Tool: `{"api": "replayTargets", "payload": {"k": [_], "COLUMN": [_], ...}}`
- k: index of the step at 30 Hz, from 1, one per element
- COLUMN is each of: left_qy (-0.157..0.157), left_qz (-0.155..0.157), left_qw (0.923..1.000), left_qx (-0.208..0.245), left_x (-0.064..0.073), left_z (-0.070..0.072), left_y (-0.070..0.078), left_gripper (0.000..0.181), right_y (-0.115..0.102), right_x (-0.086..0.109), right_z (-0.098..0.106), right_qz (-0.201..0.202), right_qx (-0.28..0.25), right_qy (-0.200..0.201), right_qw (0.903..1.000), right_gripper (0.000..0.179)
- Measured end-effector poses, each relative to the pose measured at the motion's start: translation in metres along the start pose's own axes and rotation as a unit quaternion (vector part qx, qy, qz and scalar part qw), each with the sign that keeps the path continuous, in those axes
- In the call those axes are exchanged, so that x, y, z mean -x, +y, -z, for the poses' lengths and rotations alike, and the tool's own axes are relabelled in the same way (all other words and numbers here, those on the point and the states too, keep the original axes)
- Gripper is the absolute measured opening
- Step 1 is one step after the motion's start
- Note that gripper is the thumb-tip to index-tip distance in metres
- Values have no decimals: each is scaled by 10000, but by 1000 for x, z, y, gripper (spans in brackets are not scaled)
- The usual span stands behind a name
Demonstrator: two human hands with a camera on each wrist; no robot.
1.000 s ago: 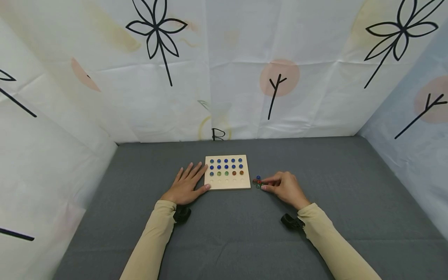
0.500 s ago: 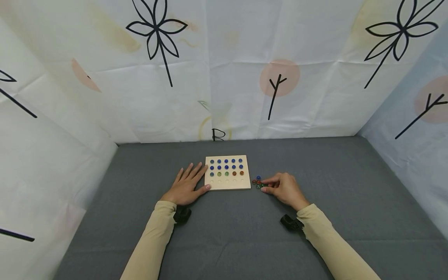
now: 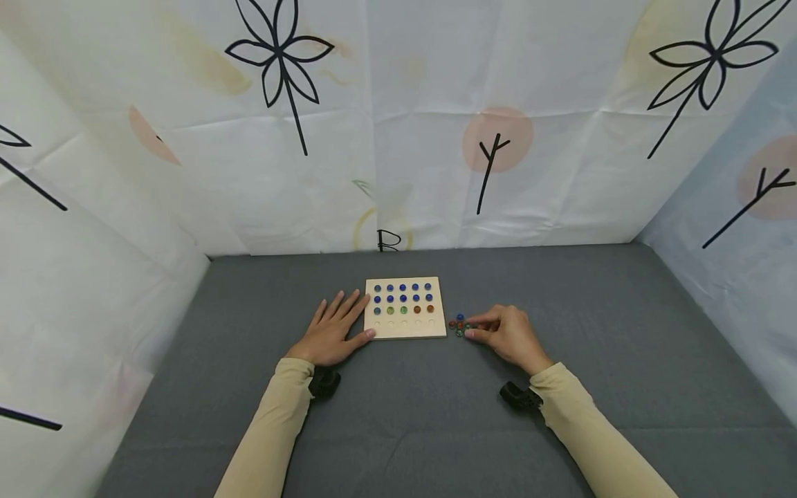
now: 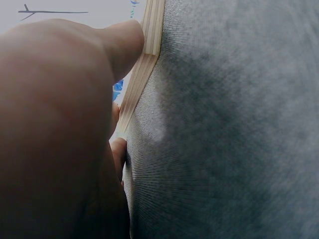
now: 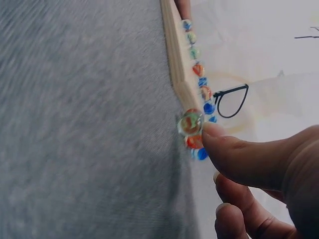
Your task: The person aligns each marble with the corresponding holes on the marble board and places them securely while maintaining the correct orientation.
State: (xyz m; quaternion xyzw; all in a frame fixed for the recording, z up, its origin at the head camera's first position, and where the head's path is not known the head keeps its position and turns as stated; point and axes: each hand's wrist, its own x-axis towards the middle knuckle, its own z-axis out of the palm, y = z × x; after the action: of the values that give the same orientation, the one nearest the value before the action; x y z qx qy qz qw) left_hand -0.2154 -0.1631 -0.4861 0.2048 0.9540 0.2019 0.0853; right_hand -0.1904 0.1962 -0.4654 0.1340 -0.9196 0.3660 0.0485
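A pale wooden board (image 3: 407,330) holds rows of glass marbles: blue in the two far rows, then blue, green and orange ones; its nearest row of hollows holds none. My left hand (image 3: 330,337) lies spread at the board's left side, thumb and fingertips on its edge. Right of the board, my right hand (image 3: 507,335) brings thumb and index finger around a green marble (image 3: 468,326) in a small cluster. Beside it are a blue marble (image 3: 460,317), reddish marbles and another green one. In the right wrist view, a clear green-red marble (image 5: 191,123) shows by the thumb tip.
Grey cloth (image 3: 411,429) covers the table. White fabric walls (image 3: 423,173) with printed plants stand behind and at both sides. Dark wrist cameras (image 3: 519,395) sit below both hands at the cuffs.
The right thumb and index finger shift slightly around the green marble, which moves a little to the right and away. The left hand and the board stay in place.
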Motion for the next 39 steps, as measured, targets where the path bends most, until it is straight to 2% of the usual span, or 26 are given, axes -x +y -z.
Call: {"api": "replayTargets", "payload": {"k": [11,23,39], "left_qy": [-91,19,-85], "left_qz": [68,9,135], "left_qw": [9999,10000,9998], "left_qx": [-47,16,-95], "left_x": [1,1,0], "left_z": [3,0,1], "left_y": [2,0,1], "left_gripper": [78,78,78], "right_y": [-21,-49,-78], "right_x": [-8,-21,-36], "right_z": [-5,-19,-51], "right_qz": [252,615,649], "right_qx": [130,-276,-566], "right_qy": [81,42,-221], "right_qw": [9996,9977,9960], "right_gripper": [20,20,20]}}
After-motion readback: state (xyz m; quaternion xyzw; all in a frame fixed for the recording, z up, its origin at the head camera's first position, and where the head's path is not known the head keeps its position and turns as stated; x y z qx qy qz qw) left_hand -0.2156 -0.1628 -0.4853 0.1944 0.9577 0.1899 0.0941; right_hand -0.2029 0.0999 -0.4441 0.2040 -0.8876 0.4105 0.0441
